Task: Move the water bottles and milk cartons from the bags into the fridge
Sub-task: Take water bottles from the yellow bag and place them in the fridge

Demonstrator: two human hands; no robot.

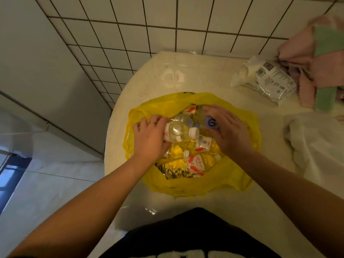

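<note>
An open yellow plastic bag (240, 175) lies on a pale counter (204, 75), filled with several small clear water bottles with red-and-white labels (197, 162). My left hand (149, 138) grips a white-capped bottle (179, 134) lying sideways over the bag's left side. On the bag's right side, my right hand (229, 131) holds a bottle with a purple cap (211, 123), the cap facing up. No milk cartons or fridge show in view.
A white plastic packet (268, 81) lies on the counter at the back right, beside pink and green cloths (323, 58). White cloth (316, 146) covers the right side. A tiled wall (167, 25) stands behind, and the counter's rounded edge drops to the floor on the left.
</note>
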